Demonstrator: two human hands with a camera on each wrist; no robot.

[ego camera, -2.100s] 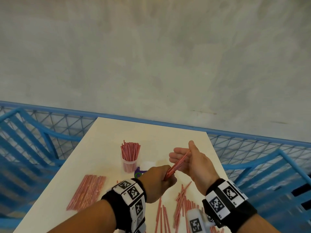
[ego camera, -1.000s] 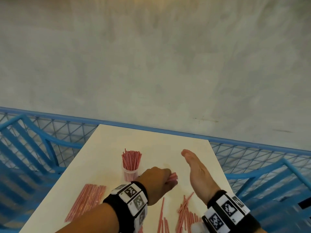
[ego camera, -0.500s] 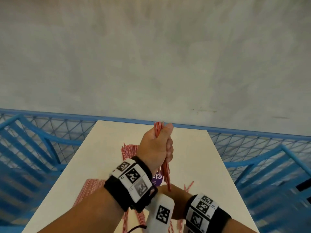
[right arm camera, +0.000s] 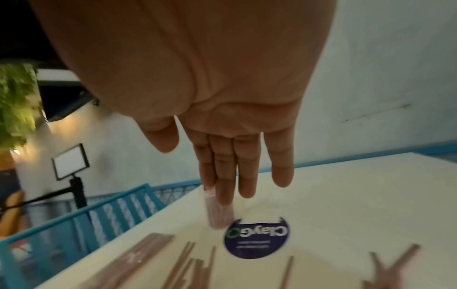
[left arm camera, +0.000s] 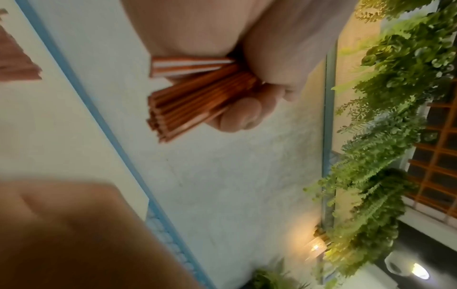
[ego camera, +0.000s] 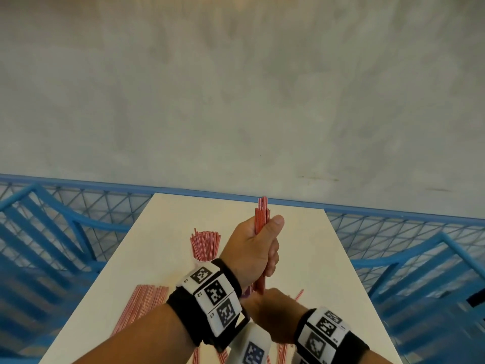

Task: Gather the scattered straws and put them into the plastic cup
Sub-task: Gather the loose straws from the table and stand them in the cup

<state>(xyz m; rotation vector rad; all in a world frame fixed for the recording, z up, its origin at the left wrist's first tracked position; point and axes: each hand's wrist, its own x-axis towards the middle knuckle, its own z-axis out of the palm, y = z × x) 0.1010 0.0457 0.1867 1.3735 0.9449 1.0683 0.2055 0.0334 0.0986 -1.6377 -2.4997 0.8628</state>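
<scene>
My left hand (ego camera: 265,248) grips a bundle of red-and-white striped straws (ego camera: 262,214) upright above the table, and in the left wrist view my fingers (left arm camera: 241,115) curl round that bundle (left arm camera: 193,97). Just below its lower ends is my right hand (ego camera: 275,306), which holds nothing. The right wrist view shows that hand (right arm camera: 235,166) with its fingers straight above the table. A clear plastic cup (ego camera: 203,258) holding several straws stands left of my left hand, and the same cup (right arm camera: 220,213) appears beyond my right fingertips.
A flat pile of straws (ego camera: 141,306) lies near the left edge of the white table (ego camera: 301,245). Loose straws (right arm camera: 193,262) lie near me, around a round purple sticker (right arm camera: 257,238). Blue chairs (ego camera: 39,245) and a blue mesh fence surround the table.
Since a second ago my left hand has lifted the bundle and turned it upright, and my right hand has come in under its lower ends. In the last half second little has moved.
</scene>
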